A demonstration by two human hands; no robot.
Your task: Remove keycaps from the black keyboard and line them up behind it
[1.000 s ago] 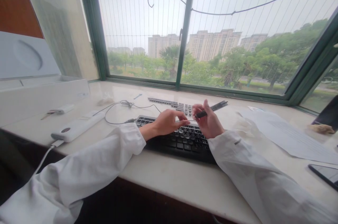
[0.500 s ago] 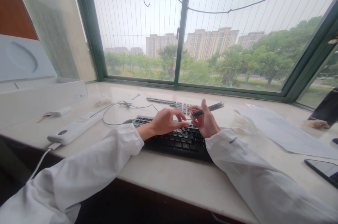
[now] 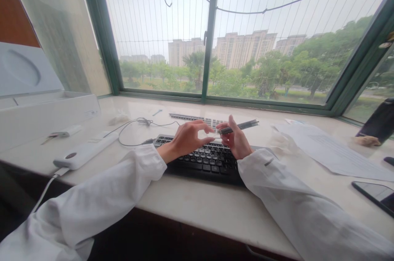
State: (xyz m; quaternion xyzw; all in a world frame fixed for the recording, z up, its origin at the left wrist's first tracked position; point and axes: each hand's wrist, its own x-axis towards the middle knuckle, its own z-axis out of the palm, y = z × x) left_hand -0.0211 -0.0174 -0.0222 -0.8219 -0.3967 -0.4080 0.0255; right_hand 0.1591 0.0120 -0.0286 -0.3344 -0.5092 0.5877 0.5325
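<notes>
There it was, the dark stick [image 3: 239, 126], up in the air just above the far edge of the black keyboard [image 3: 205, 163], tilted so its far end pointed right toward the window. The right hand [image 3: 235, 143] had it pinched between thumb and fingers near its lower end, a firm hold. The left hand [image 3: 186, 138] came in from the other side, thumb and forefinger drawn together right at the stick's near tip; whether they actually gripped it or something small and pale there could not be told. Both wrists hovered over the keys, white sleeves trailing back across the pale stone sill [image 3: 197, 207]. Just behind the hands lay a flat grey strip of keys [image 3: 188, 117], and left of it a thin cable [image 3: 133, 129] looped toward the keyboard's corner. Further left sat a white power bank [image 3: 85, 150] with its own cord hanging off the edge, and beyond it an open white box [image 3: 49, 112]. Off to the right were loose sheets of paper [image 3: 334, 151] and a dark phone [image 3: 373, 193] near the sill's edge.
</notes>
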